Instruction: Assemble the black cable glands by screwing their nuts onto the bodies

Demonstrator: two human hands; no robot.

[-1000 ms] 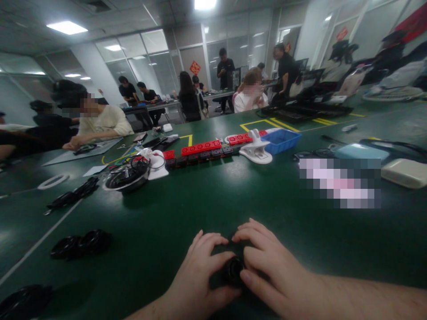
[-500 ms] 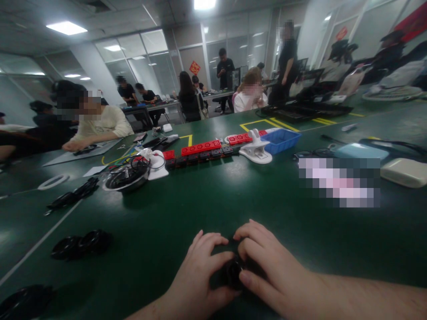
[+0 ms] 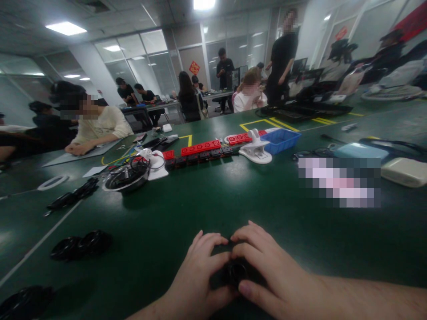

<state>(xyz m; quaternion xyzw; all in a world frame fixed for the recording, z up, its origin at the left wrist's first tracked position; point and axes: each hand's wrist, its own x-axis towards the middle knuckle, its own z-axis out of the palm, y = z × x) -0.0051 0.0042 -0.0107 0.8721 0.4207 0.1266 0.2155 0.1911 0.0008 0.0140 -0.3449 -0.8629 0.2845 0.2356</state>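
Observation:
Low in the head view, my left hand (image 3: pixel 205 271) and my right hand (image 3: pixel 270 266) curl toward each other around a small coil of black cable (image 3: pixel 238 270) on the green table (image 3: pixel 180 213). The left thumb and fingers grip the coil from its left side. On the right side, my right thumb and index finger press against it. The fingertips of both hands nearly meet above the coil. Its lower part is hidden by the thumbs. To the left lie more black cable coils (image 3: pixel 82 244), and another dark coil (image 3: pixel 26 302) sits at the lower left corner.
A metal bowl of dark parts (image 3: pixel 125 180) stands left of a row of red and black blocks (image 3: pixel 200 153). Behind are a white clip stand (image 3: pixel 255 149) and a blue bin (image 3: pixel 282 140). A white case (image 3: pixel 405 172) lies right. A person (image 3: pixel 96 122) works across the left side.
My right fingers have shifted slightly left over the coil, and its round opening shows more. My left hand stays almost still. A standing person in the background has moved a little left.

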